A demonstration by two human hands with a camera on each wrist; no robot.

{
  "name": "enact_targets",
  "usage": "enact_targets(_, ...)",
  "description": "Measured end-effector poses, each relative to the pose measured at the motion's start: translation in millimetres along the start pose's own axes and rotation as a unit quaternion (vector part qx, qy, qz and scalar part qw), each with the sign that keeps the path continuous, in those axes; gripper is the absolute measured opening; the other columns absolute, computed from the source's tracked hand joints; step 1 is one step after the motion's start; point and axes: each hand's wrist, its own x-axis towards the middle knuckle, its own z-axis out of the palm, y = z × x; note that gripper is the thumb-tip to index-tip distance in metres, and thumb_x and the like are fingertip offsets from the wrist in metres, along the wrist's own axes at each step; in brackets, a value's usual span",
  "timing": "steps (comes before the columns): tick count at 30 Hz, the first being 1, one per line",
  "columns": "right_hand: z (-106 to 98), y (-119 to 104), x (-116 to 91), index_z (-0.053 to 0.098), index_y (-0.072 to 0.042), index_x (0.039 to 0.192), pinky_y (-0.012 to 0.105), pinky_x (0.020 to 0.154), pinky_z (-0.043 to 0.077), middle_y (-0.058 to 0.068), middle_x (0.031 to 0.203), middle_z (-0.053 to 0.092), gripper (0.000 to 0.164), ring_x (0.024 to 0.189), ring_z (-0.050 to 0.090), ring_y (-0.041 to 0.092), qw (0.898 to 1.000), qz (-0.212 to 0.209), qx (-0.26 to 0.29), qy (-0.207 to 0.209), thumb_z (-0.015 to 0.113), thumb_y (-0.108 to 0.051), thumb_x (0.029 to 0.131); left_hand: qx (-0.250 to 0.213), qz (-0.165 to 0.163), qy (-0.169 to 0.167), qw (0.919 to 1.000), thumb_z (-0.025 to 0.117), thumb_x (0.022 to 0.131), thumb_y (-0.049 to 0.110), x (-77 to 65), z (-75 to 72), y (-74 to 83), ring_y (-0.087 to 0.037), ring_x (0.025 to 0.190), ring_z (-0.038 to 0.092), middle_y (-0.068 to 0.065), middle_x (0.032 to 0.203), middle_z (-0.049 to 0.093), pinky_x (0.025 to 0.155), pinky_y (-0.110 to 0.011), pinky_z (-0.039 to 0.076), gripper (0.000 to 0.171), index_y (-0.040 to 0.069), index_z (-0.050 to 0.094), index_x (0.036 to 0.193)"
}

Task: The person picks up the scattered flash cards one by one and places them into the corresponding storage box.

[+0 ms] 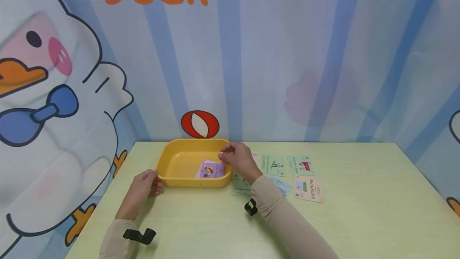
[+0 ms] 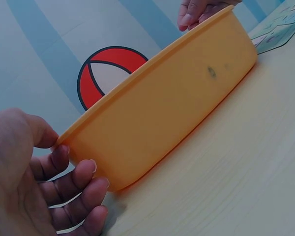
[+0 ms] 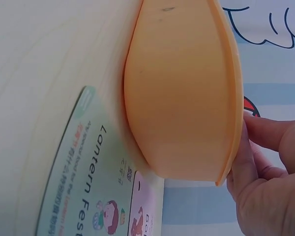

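Note:
My left hand (image 1: 143, 185) pinches the near left corner of a yellow plastic tray (image 1: 194, 182); thumb and forefinger meet at its rim in the left wrist view. Over the tray's right rim, my right hand (image 1: 238, 159) has its fingers bent, and no card shows between them. The tray's wall (image 3: 187, 98) hides those fingertips in the right wrist view. Inside the tray, a purple picture card (image 1: 213, 170) lies over another pale card, below and left of the right hand's fingertips.
Right of the tray lie a green Lantern Festival card (image 3: 91, 172), partly hidden by the right arm, two more green cards (image 1: 274, 165) (image 1: 301, 165), a blue card (image 1: 282, 185) and a pink sunshine card (image 1: 308, 189). A printed curtain (image 1: 258, 71) stands behind the table (image 1: 359, 195).

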Motion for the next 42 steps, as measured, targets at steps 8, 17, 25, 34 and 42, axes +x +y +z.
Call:
enact_targets(8,-4,-1,-1,0.066,-0.005,0.109,0.043,0.094,0.055,0.01,0.103,0.067,0.014,0.103,0.072,0.032,0.999,0.011,0.037,-0.023,0.068,-0.012,0.097,0.01,-0.007,0.002,0.9999,0.037,0.11,0.035,0.2,-0.1,2.4,-0.018,0.08,0.061,-0.005,0.089,0.061,0.072,-0.025,0.054,0.038,0.001,0.055,0.107)
enact_targets(17,-10,2,-3,0.065,-0.001,0.117,0.044,0.096,0.054,0.01,0.107,0.066,0.023,0.11,0.069,0.035,0.998,-0.005,0.034,-0.048,0.065,-0.015,0.1,0.01,-0.001,0.0,0.9999,0.037,0.11,0.034,1.4,2.3,2.2,-0.018,0.081,0.061,-0.005,0.089,0.061,0.073,-0.025,0.055,0.037,0.001,0.055,0.107)
enact_targets(25,-24,4,-11,0.065,0.001,0.121,0.038,0.092,0.056,0.013,0.11,0.067,0.027,0.109,0.068,0.034,0.998,-0.019,0.021,-0.059,0.064,-0.016,0.1,0.017,-0.001,-0.002,0.9999,0.038,0.11,0.035,1.5,4.4,2.9,-0.018,0.08,0.062,-0.005,0.088,0.061,0.072,-0.025,0.055,0.038,0.001,0.056,0.106)
enact_targets(34,-45,9,-20,0.064,0.0,0.129,0.045,0.093,0.056,0.021,0.12,0.065,0.033,0.11,0.066,0.036,0.996,-0.014,0.0,-0.086,0.062,-0.019,0.102,0.026,-0.002,-0.001,0.9997,0.038,0.11,0.035,-1.0,3.9,0.3,-0.018,0.082,0.061,-0.006,0.089,0.062,0.074,-0.025,0.055,0.039,0.001,0.056,0.107)
enact_targets(42,-68,11,-29,0.065,-0.006,0.13,0.048,0.093,0.053,0.018,0.112,0.068,0.03,0.101,0.065,0.042,0.994,-0.021,-0.042,-0.1,0.061,-0.017,0.102,0.037,-0.002,0.002,0.9993,0.037,0.11,0.036,-1.3,0.1,-1.7,-0.018,0.082,0.062,-0.006,0.091,0.062,0.074,-0.024,0.055,0.041,0.001,0.056,0.109)
